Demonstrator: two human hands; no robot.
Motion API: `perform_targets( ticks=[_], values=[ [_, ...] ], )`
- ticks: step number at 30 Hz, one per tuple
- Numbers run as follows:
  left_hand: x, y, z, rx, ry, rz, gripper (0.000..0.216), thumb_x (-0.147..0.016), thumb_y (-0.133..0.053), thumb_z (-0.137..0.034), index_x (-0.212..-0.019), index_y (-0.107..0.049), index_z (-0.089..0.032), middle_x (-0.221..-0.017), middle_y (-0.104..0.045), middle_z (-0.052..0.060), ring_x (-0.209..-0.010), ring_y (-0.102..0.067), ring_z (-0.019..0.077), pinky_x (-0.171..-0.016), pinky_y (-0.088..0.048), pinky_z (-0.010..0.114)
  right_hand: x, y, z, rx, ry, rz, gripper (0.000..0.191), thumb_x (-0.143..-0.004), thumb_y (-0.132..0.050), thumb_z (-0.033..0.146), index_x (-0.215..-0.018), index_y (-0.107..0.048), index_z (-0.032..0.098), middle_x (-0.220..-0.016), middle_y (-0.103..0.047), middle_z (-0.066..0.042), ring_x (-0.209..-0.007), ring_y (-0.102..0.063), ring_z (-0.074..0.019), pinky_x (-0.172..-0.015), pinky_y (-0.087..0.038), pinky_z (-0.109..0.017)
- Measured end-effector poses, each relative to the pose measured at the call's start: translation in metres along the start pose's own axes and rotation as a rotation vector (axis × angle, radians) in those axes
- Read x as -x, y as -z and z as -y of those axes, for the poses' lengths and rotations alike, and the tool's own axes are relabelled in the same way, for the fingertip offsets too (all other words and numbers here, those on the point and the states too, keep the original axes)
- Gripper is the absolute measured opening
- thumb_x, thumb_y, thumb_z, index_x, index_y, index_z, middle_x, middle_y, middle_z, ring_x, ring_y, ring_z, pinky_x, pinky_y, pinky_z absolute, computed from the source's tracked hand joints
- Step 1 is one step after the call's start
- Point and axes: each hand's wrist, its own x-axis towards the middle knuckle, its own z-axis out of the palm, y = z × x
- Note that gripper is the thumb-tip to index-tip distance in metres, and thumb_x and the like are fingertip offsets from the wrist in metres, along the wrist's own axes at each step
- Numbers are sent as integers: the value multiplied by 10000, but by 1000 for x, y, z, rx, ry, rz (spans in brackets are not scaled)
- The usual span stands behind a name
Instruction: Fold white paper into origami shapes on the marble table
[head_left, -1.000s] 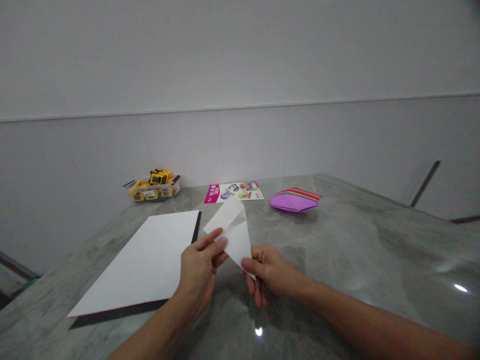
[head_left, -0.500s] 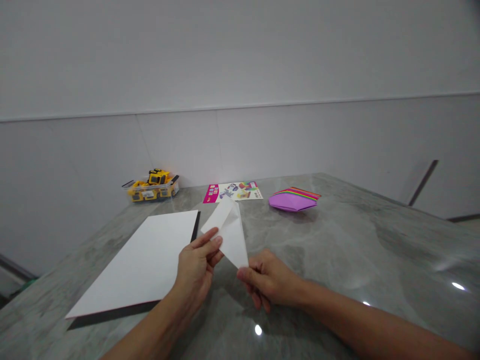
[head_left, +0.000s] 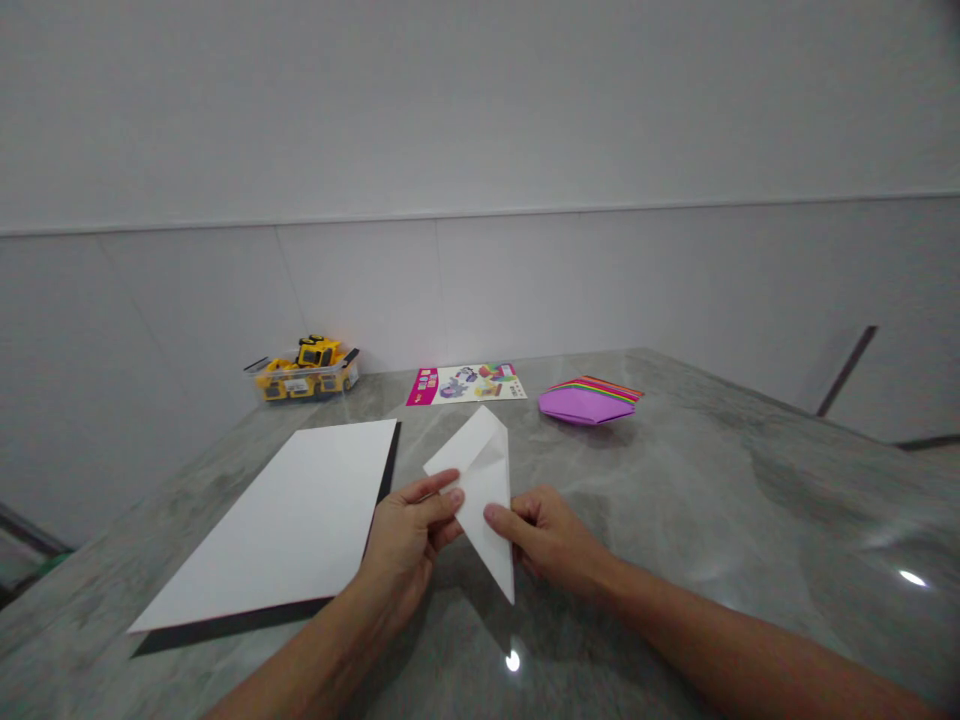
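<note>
A folded white sheet of paper (head_left: pixel 489 490) is held up above the grey marbled table (head_left: pixel 720 520), its long point aimed down toward me. My left hand (head_left: pixel 412 530) pinches its left edge between thumb and fingers. On the right edge, my right hand (head_left: pixel 544 535) grips the paper with the thumb on the front; its other fingers are mostly hidden behind. A flap is folded over at the upper left of the paper.
A large white board or stack of paper (head_left: pixel 292 520) lies on the left. Farther back are a clear plastic box (head_left: pixel 307 385) of yellow toy vehicles, a printed booklet (head_left: pixel 466 384), and a fan of coloured paper (head_left: pixel 589 402) with purple on top. A wall stands behind.
My right hand has moved from the paper's lower tip up along its right edge. The paper has shifted slightly right and toward me, and its bottom point now shows.
</note>
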Motion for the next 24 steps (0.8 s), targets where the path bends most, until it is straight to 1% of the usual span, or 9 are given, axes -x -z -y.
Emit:
perform_targets(
  ticks=[3, 7, 9, 14, 16, 18, 20, 22, 24],
  values=[
    [1, -1, 0, -22, -1, -7, 269, -722, -604, 75, -964, -643, -36, -712, -715, 121, -585, -685, 160, -549, -595, 236, 0, 0, -1, -58, 60, 36, 589, -806, -435, 652, -478, -452, 164, -387, -368, 38, -338, -286, -52, -340, -182, -206],
    [1, 0, -2, -14, 68, 34, 283, -715, -614, 74, -968, -644, -48, -723, -723, 120, -584, -688, 156, -541, -591, 221, 5, 1, 1, -46, 131, 120, 640, -821, -377, 684, -442, -419, 170, -359, -359, 30, -324, -301, -56, -335, -199, -205],
    [0, 1, -3, -37, 56, 62, 267, -715, -624, 61, -957, -651, -49, -743, -727, 127, -605, -693, 163, -562, -595, 230, 5, 3, 0, -15, 115, 105, 654, -816, -375, 695, -434, -431, 166, -355, -381, 20, -321, -323, -59, -333, -217, -201],
    [1, 2, -4, -132, -28, 87, 225, -688, -682, 16, -905, -677, -44, -740, -728, 132, -634, -702, 198, -607, -602, 273, -3, 6, -7, -34, 42, -44, 627, -780, -442, 705, -513, -509, 141, -416, -464, 7, -345, -375, -61, -340, -247, -189],
    [2, 1, -4, -132, -8, 89, 235, -673, -699, 8, -900, -682, -49, -727, -728, 130, -615, -698, 193, -586, -597, 262, -3, 7, -7, -106, 45, -35, 630, -772, -448, 710, -515, -518, 139, -409, -457, 11, -343, -365, -60, -337, -239, -189],
    [2, 1, -3, -116, 14, 100, 251, -658, -708, 10, -898, -687, -57, -728, -730, 130, -606, -696, 187, -569, -591, 250, -2, 7, -6, -163, 50, 17, 632, -766, -454, 712, -511, -527, 138, -395, -454, 11, -332, -352, -59, -335, -234, -193],
    [1, 1, -2, -118, 11, 104, 252, -640, -724, 3, -882, -695, -62, -733, -733, 131, -602, -695, 187, -568, -590, 252, -1, 7, -5, -161, 39, 44, 628, -772, -451, 704, -515, -533, 138, -392, -466, 6, -318, -348, -59, -331, -237, -197],
    [1, 2, -3, -146, -36, 95, 252, -623, -751, -26, -868, -705, -66, -737, -736, 130, -622, -700, 200, -591, -594, 272, -3, 7, -6, -124, 20, -14, 590, -783, -468, 675, -551, -543, 137, -412, -487, 4, -328, -374, -65, -333, -259, -196],
    [1, 2, -3, -184, -102, 75, 261, -605, -777, -61, -859, -718, -70, -738, -739, 126, -649, -703, 213, -612, -596, 287, -8, 9, -8, -119, 8, -164, 514, -783, -514, 627, -618, -554, 141, -457, -509, 10, -368, -421, -78, -347, -302, -193]
  ],
)
